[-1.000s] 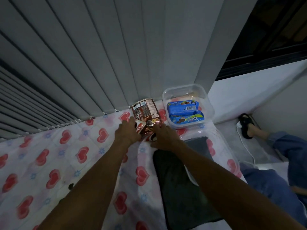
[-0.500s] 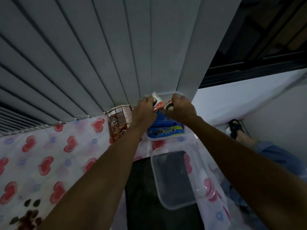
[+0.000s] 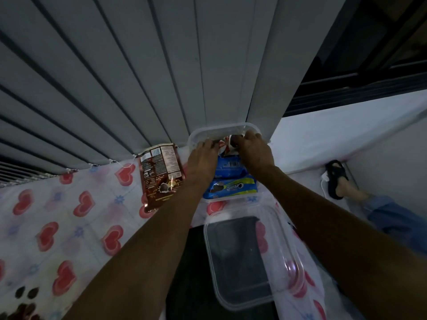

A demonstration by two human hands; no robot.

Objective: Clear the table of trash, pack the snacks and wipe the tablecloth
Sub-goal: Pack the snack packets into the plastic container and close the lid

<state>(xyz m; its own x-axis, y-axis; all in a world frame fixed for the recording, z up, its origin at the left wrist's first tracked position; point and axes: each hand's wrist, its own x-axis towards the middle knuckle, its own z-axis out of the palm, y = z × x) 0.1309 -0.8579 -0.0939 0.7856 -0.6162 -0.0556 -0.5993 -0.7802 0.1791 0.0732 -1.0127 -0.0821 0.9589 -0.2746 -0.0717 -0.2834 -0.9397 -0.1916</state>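
A clear plastic container (image 3: 196, 137) stands at the table's far edge against the blinds. Two blue cookie packs (image 3: 233, 188) lie in it. My left hand (image 3: 203, 158) and my right hand (image 3: 254, 151) both reach into its far end and grip a small red-and-white snack packet (image 3: 227, 144) between them, over the blue packs. A brown snack bag (image 3: 160, 174) lies flat on the heart-print tablecloth (image 3: 69, 227), just left of the container. The clear lid (image 3: 251, 262) rests nearer to me, partly on a dark cloth (image 3: 191, 285).
Grey vertical blinds (image 3: 138, 77) rise right behind the table. Dark crumbs or stains (image 3: 23, 296) mark the tablecloth at the near left. To the right, below the table, a person's sandalled foot (image 3: 337, 181) and blue-trousered leg rest on the floor.
A second ago both hands were at the brown bag on the cloth. They have since moved right and into the container with the small packet; the brown bag lies flat.
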